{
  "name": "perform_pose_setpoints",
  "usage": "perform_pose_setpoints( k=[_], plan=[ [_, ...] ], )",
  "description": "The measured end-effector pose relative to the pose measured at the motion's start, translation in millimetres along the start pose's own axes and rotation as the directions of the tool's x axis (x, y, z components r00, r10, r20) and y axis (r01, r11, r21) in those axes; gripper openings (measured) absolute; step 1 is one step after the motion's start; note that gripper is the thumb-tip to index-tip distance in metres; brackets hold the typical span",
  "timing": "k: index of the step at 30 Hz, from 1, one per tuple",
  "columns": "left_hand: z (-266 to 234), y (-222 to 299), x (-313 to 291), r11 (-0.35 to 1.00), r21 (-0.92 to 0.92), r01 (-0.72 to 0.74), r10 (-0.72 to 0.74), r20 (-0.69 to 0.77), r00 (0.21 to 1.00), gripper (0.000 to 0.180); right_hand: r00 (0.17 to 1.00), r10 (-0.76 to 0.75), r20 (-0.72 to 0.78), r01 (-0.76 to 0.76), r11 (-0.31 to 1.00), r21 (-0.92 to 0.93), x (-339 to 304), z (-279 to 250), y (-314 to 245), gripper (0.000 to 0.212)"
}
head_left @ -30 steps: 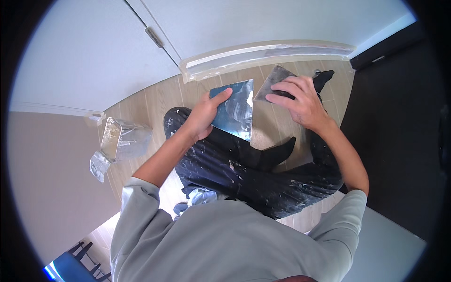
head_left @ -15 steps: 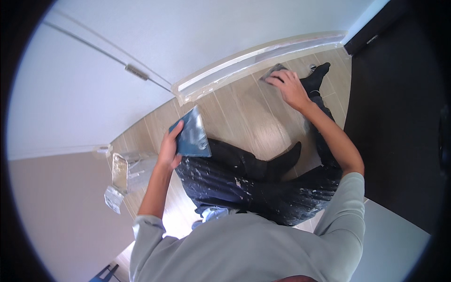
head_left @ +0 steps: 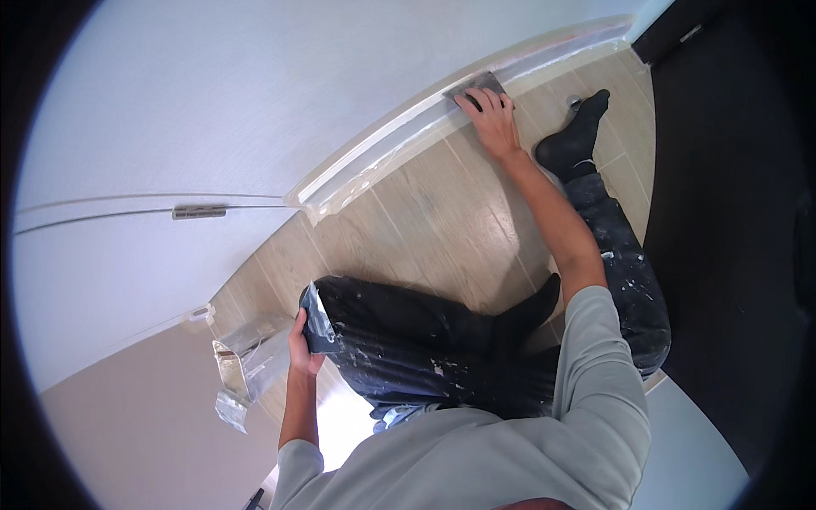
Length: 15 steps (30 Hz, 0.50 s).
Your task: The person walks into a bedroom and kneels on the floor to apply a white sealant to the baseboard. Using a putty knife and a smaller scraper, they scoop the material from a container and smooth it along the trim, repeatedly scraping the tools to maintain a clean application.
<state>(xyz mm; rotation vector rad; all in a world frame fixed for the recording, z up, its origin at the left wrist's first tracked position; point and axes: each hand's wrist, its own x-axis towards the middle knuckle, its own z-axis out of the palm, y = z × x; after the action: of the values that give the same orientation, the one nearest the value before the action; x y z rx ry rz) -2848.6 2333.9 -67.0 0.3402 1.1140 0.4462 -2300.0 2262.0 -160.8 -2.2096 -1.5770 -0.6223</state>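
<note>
My right hand (head_left: 495,123) is closed on a flat grey putty knife (head_left: 490,82), its wide blade lying against the baseboard (head_left: 382,151) along the far wall. Pale tape (head_left: 361,185) with white smears runs along the bottom of that baseboard, at the floor. Down by my left knee, my left hand (head_left: 304,347) grips a blue flat board (head_left: 318,338) by its edge. Whitish, shiny filler is smeared over the board's face. The board is tilted, and part of its surface is turned away.
Left of my left hand stands a plastic-wrapped tray (head_left: 229,367) with pale residue. A white door with a metal hinge (head_left: 200,212) is at the left, a dark door (head_left: 722,229) at the right. My paint-spattered legs (head_left: 442,361) spread over the wood-look floor; a small metal doorstop (head_left: 575,103) sits beside my foot.
My right hand has carried the putty knife from above the floor up to the baseboard. My left hand has lowered the blue board toward my knee and tilted it. The view has turned.
</note>
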Motion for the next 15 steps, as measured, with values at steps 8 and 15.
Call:
perform_pose_setpoints(
  k=[8, 15],
  plan=[
    [1.7, 1.5, 1.9, 1.000, 0.002, 0.016, -0.016, -0.002, 1.000, 0.035, 1.000, 0.022, -0.017, -0.021, 1.000, 0.017, -6.0, 20.4, 10.4, 0.048],
    [-2.8, 4.9, -0.5, 0.999, -0.027, 0.032, -0.029, 0.112, 0.993, 0.038, 1.000, 0.008, -0.015, -0.007, 1.000, 0.025, -3.9, 26.9, 13.1, 0.051]
  ],
)
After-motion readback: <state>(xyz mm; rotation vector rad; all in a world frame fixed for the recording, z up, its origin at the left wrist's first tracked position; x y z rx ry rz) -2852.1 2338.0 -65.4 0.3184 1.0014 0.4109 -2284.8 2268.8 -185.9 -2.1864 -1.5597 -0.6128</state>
